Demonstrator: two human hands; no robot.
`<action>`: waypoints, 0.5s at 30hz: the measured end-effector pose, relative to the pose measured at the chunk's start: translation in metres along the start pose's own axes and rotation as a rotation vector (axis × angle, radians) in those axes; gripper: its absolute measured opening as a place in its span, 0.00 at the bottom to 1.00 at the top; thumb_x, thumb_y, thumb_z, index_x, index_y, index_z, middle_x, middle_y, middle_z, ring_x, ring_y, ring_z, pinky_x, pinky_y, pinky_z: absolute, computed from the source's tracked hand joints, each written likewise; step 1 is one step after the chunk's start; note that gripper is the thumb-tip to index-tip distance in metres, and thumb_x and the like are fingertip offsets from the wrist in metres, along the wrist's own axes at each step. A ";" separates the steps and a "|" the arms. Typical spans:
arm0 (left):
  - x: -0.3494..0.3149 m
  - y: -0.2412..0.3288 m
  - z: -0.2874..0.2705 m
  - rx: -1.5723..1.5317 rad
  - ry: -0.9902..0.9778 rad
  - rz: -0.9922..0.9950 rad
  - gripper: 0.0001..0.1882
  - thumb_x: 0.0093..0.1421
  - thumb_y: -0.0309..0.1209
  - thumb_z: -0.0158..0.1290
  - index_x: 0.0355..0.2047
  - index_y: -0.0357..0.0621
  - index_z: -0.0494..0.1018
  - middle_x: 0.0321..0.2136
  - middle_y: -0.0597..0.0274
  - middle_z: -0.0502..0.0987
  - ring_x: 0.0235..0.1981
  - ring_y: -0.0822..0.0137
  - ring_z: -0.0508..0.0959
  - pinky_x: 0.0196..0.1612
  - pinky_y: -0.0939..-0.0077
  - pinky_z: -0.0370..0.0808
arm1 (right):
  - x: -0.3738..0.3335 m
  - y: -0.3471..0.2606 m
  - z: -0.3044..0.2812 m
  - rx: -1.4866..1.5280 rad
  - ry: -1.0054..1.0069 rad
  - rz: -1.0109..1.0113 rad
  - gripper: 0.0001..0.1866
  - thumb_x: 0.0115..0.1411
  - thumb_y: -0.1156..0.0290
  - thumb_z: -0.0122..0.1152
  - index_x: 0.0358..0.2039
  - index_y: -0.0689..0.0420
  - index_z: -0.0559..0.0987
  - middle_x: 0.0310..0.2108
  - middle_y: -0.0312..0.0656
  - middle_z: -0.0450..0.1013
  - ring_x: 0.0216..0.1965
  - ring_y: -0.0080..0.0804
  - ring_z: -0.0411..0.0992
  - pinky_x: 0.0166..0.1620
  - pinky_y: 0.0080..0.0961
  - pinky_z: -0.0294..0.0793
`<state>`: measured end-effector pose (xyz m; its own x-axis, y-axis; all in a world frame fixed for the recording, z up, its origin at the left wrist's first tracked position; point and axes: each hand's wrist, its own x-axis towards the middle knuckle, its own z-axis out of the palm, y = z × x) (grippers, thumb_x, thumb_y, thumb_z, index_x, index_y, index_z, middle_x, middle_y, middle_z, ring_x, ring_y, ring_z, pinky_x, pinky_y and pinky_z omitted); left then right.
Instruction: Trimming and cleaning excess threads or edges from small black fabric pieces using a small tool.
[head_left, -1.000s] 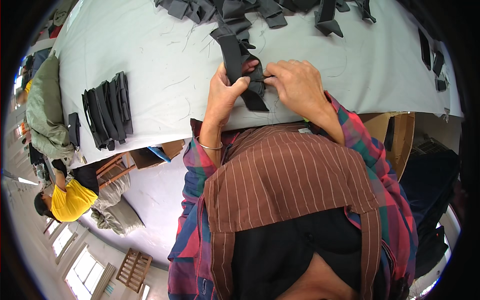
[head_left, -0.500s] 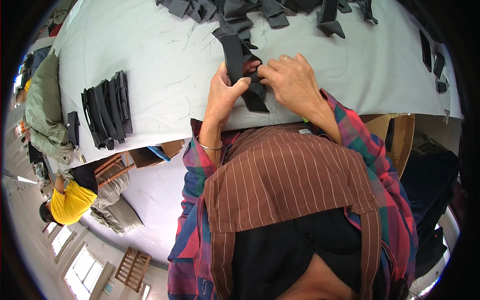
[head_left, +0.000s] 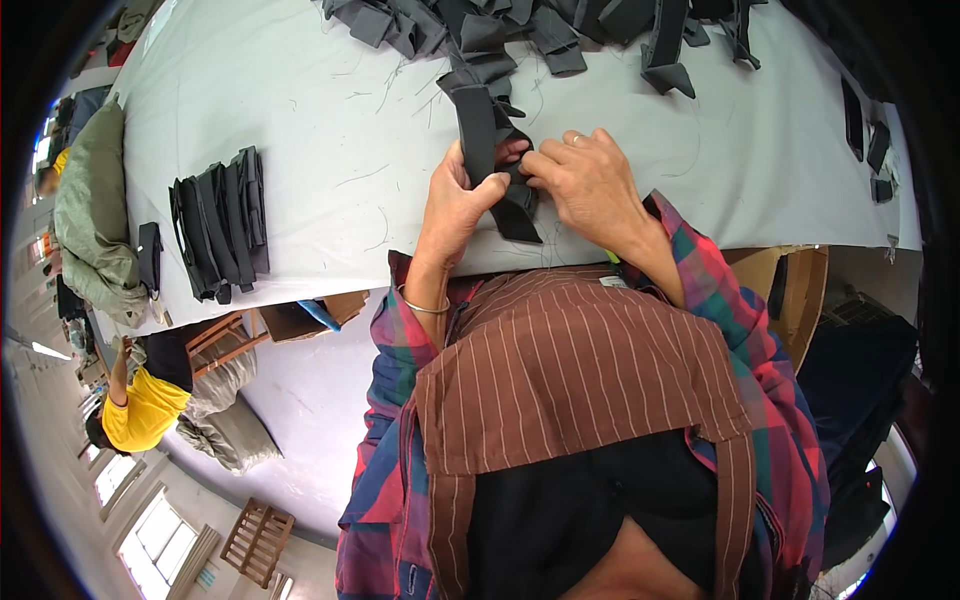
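The left hand (head_left: 462, 205) has a closed grip on a dark grey fabric strip (head_left: 478, 130), its thumb pressing the near side and its fingertips showing in the fold behind, and the strip sits over the near part of the white-covered table (head_left: 340, 120), its far end close to other fabric. At the strip's right edge the right hand (head_left: 588, 182) has its fingers bent inward against the cloth, though I cannot tell how tight its grip is or whether it pinches anything. A loose heap of dark pieces (head_left: 490, 35) lies at the far side, and a row of folded dark strips (head_left: 220, 225) at the left.
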<state>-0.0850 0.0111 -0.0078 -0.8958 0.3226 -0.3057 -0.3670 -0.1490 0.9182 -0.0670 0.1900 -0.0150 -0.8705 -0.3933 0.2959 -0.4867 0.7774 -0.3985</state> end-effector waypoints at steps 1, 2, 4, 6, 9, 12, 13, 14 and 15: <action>0.000 0.000 0.000 -0.001 0.000 0.000 0.22 0.51 0.19 0.49 0.49 0.31 0.67 0.46 0.53 0.76 0.48 0.67 0.75 0.56 0.73 0.68 | 0.000 0.000 0.000 -0.003 -0.006 -0.004 0.04 0.51 0.71 0.60 0.28 0.51 0.77 0.23 0.32 0.71 0.28 0.30 0.68 0.33 0.31 0.59; 0.000 -0.001 0.000 0.002 -0.002 0.000 0.22 0.51 0.19 0.49 0.49 0.31 0.67 0.46 0.53 0.76 0.48 0.67 0.75 0.56 0.73 0.68 | 0.000 0.000 0.001 -0.007 -0.013 -0.007 0.04 0.51 0.72 0.60 0.29 0.51 0.77 0.23 0.32 0.71 0.28 0.30 0.68 0.33 0.30 0.59; 0.000 -0.002 0.000 0.005 -0.004 0.001 0.22 0.51 0.19 0.49 0.49 0.31 0.67 0.46 0.53 0.76 0.49 0.67 0.75 0.56 0.73 0.68 | 0.000 0.000 0.000 -0.012 -0.021 -0.005 0.04 0.50 0.72 0.60 0.29 0.51 0.77 0.23 0.32 0.71 0.28 0.30 0.69 0.33 0.31 0.59; 0.001 -0.002 0.000 0.001 -0.006 0.002 0.22 0.51 0.19 0.49 0.49 0.31 0.67 0.46 0.53 0.76 0.48 0.67 0.75 0.56 0.73 0.68 | 0.001 0.000 0.000 -0.018 -0.029 -0.001 0.04 0.50 0.72 0.60 0.29 0.51 0.77 0.23 0.32 0.71 0.28 0.31 0.69 0.33 0.31 0.60; 0.001 -0.004 -0.001 -0.005 -0.005 0.007 0.22 0.52 0.19 0.49 0.49 0.32 0.67 0.46 0.53 0.76 0.48 0.67 0.75 0.55 0.73 0.68 | 0.002 -0.001 -0.002 0.011 -0.033 0.051 0.04 0.51 0.71 0.60 0.29 0.51 0.77 0.24 0.33 0.74 0.29 0.32 0.71 0.33 0.32 0.61; 0.002 -0.006 -0.003 -0.031 0.001 0.048 0.21 0.52 0.20 0.49 0.49 0.32 0.67 0.46 0.52 0.76 0.46 0.67 0.75 0.52 0.75 0.70 | 0.001 0.002 -0.006 0.168 0.044 0.145 0.06 0.51 0.70 0.61 0.31 0.54 0.76 0.29 0.35 0.75 0.29 0.37 0.70 0.33 0.32 0.64; 0.002 -0.003 -0.006 -0.028 0.001 0.056 0.21 0.52 0.20 0.49 0.49 0.32 0.67 0.46 0.52 0.76 0.46 0.67 0.75 0.52 0.75 0.70 | 0.001 0.004 -0.008 0.252 0.073 0.192 0.06 0.53 0.71 0.60 0.33 0.55 0.77 0.29 0.35 0.75 0.28 0.33 0.70 0.33 0.28 0.65; -0.001 0.001 -0.012 -0.046 0.016 -0.001 0.21 0.52 0.20 0.50 0.49 0.33 0.67 0.46 0.52 0.76 0.46 0.66 0.76 0.49 0.76 0.71 | 0.000 0.006 -0.011 0.337 0.103 0.239 0.06 0.55 0.73 0.58 0.35 0.57 0.77 0.29 0.34 0.75 0.27 0.29 0.70 0.33 0.24 0.66; -0.004 0.004 -0.020 -0.065 0.038 -0.061 0.22 0.52 0.20 0.50 0.49 0.34 0.67 0.46 0.51 0.75 0.45 0.66 0.76 0.46 0.77 0.72 | -0.001 0.007 -0.014 0.340 0.104 0.230 0.06 0.55 0.73 0.58 0.35 0.57 0.77 0.29 0.34 0.75 0.27 0.29 0.70 0.33 0.24 0.66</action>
<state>-0.0878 -0.0096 -0.0083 -0.8796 0.2975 -0.3713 -0.4359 -0.1912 0.8795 -0.0686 0.2025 -0.0062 -0.9556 -0.1636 0.2449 -0.2924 0.6257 -0.7231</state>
